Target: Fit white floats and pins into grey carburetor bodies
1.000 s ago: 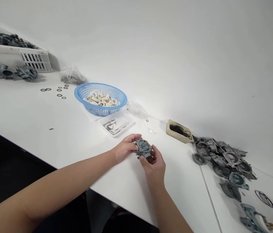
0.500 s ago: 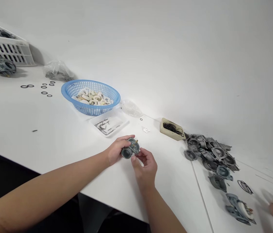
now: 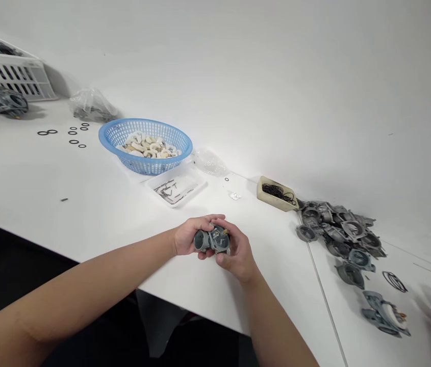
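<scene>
Gripping a grey metal carburetor body (image 3: 211,240) between left hand (image 3: 187,236) and right hand (image 3: 240,256), with fingers clamped on opposite sides of it and nearly meeting behind it, over the front part of a white table (image 3: 289,285). Cannot tell whether fully lifted off the tabletop. Turned to show a round bore on the left and a hollow chamber beside it, with a small brass piece (image 3: 226,231) near the chamber's far edge.

Seems only part-built, judging by that brass piece being in place — with no white insert visible in the chamber, though partly covered by fingers. Looks less complete than the finished-looking unit (image 3: 373,302) at the right, fitted with a white ring-shaped part (image 3: 394,315).

Leaves plenty of loose parts unused: in the blue basket (image 3: 138,165), white pieces (image 3: 152,147); in the shallow white tray (image 3: 189,184), thin metal pins (image 3: 166,191); in the cream box (image 3: 276,202), black rings (image 3: 276,192); and, past the table's seam, heaped grey metal castings (image 3: 333,227).
</scene>
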`<state>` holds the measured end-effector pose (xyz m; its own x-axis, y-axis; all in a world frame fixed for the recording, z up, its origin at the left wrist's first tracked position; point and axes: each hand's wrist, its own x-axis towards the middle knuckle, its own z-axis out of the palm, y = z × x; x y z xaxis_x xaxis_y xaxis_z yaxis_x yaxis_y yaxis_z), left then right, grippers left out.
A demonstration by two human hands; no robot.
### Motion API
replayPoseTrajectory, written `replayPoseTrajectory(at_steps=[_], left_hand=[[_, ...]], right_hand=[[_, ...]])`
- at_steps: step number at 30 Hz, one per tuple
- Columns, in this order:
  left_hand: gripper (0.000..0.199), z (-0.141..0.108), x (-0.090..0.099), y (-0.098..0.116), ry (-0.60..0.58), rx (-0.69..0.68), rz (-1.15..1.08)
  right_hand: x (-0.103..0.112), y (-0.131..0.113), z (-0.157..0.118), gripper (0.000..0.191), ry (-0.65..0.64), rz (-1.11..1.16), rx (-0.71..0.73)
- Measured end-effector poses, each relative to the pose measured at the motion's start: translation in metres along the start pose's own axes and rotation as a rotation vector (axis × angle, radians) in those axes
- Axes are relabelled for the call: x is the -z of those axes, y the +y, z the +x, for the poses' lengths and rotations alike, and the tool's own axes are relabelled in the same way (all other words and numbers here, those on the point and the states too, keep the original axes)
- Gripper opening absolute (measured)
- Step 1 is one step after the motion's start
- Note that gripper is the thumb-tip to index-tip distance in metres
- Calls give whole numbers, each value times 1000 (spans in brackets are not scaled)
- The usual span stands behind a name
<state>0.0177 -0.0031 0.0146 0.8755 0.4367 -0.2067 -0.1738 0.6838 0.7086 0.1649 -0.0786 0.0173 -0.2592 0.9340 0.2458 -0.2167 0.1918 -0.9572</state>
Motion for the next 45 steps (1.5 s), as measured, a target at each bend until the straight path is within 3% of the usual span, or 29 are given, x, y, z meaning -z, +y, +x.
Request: replayPoseTrajectory(at_steps=[6,11,14,19,23,25,30,35,45], left_hand=[[71,3,7,-2,-18,-7,-5],[51,9,6,-3,217,-70,-19],[43,12,4,-3,294,-96,-20],[40,10,4,0,265,-70,29],[50,8,3,3,205,21,234],[53,9,3,4,289,-11,340],[50,13,9,1,652,-211,728],[42,13,9,2,698,-276,940],[36,15,8,7,748,-254,1042]], right_hand=[[4,6,-2,63,126,-1,60],[8,13,-2,63,394,-316,6],[5,16,-1,63,479,-366,-55],[-2,16,0,61,489,-289,-12],[-4,14,-2,59,503,-229,19],[-4,14,-2,60,533,-255,13],[2,23,1,66,655,-368,-62],[10,32,10,66,688,-414,-116],[23,44,12,65,532,-394,-114]])
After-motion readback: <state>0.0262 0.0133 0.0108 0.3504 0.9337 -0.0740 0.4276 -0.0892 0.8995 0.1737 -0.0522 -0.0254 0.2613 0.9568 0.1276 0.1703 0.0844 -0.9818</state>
